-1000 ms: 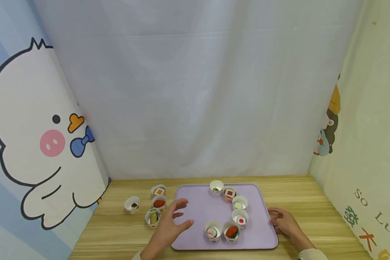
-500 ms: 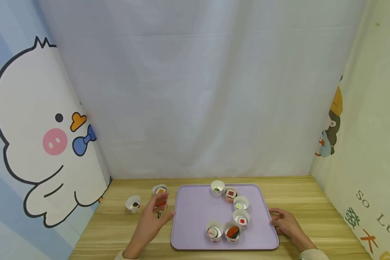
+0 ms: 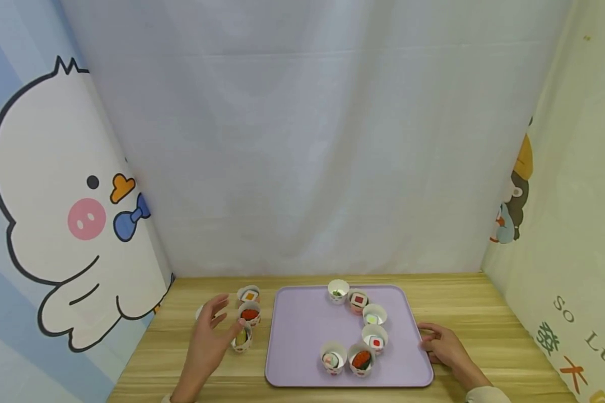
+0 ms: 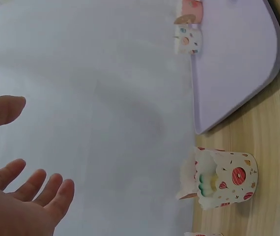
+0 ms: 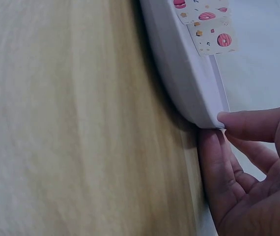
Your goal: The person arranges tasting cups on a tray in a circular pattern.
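Observation:
My left hand hovers over the wooden table left of the lilac tray, holding nothing, its fingers spread and thumb apart. Close to its thumb stands a paper cup with a yellow-green sushi piece. Behind that are a cup with red-topped sushi and one with an orange-centred piece. Another white cup is mostly hidden by the hand. At the tray's right edge my right hand pinches the rim; in the right wrist view the thumb lies on top, with fingers below.
Several patterned cups with toy sushi stand on the tray, among them a red-topped one at the front and one with a green bit at the back. A grey-white curtain closes off the table's far side.
My left hand has moved left, from over the tray's left edge past the cups, uncovering the red-topped and yellow-green ones and covering the leftmost cup. My right hand stays on the tray rim.

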